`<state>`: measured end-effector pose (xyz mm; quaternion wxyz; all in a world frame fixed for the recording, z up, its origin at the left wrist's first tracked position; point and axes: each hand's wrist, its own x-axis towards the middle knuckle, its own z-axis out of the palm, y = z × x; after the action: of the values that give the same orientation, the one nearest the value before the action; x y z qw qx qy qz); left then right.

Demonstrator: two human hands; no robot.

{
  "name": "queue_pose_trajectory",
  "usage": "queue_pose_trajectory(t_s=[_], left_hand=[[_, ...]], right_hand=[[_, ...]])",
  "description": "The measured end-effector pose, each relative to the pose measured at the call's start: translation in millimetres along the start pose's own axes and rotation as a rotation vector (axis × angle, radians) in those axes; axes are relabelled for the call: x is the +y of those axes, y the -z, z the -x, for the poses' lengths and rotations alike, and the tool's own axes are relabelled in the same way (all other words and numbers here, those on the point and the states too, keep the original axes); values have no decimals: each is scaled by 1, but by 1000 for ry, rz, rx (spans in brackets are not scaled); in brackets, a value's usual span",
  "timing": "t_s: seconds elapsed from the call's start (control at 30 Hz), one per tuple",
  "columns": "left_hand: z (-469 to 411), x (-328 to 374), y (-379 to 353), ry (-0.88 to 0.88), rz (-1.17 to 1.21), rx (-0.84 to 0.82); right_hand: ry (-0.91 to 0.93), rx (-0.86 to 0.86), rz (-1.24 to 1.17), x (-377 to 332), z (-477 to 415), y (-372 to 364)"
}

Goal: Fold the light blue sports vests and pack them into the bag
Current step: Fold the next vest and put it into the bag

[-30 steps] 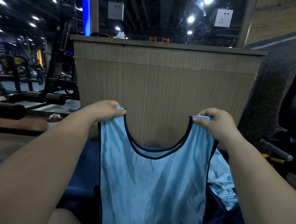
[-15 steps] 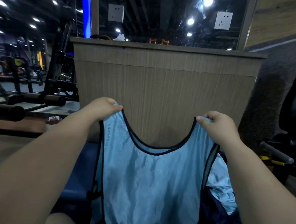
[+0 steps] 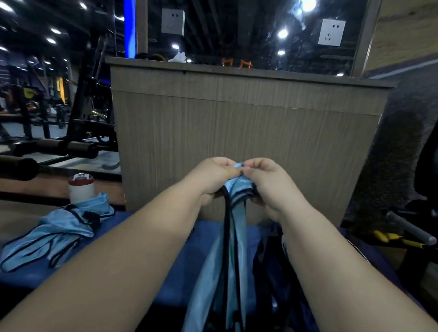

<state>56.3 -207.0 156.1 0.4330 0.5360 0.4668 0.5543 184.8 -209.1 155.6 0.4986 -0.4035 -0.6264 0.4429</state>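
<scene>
A light blue sports vest [image 3: 219,276] with black trim hangs folded lengthwise in front of me. My left hand [image 3: 213,177] and my right hand [image 3: 267,180] meet at its top, each pinching a shoulder strap, the two straps pressed together. A heap of other light blue vests [image 3: 52,232] lies on the blue bench [image 3: 146,250] to the left. A dark navy bag [image 3: 273,270] shows low between the hanging vest and my right forearm, mostly hidden.
A wood-grain counter [image 3: 249,128] stands close ahead. A white bottle with a red cap [image 3: 81,187] sits behind the vest heap. Gym machines [image 3: 56,124] fill the left. A dark machine with a grey handle [image 3: 409,228] is at the right.
My hands, held apart with the vest spread flat, have come together, folding the vest in half lengthwise. The view has shifted, revealing the vest heap on the left.
</scene>
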Motion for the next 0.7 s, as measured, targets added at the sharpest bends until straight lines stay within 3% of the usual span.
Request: queue_pose_trajectory(t_s=[0.17, 0.3, 0.5, 0.7], left_hand=[[5, 6, 13, -16, 122, -152], [9, 13, 18, -48, 122, -163], [12, 16, 20, -123, 95, -164], [16, 13, 15, -238, 156, -89]], right_hand=[[-99, -27, -311, -12, 6, 7], [37, -83, -44, -9, 5, 12], [276, 94, 514, -6, -4, 16], [315, 104, 448, -5, -11, 9]])
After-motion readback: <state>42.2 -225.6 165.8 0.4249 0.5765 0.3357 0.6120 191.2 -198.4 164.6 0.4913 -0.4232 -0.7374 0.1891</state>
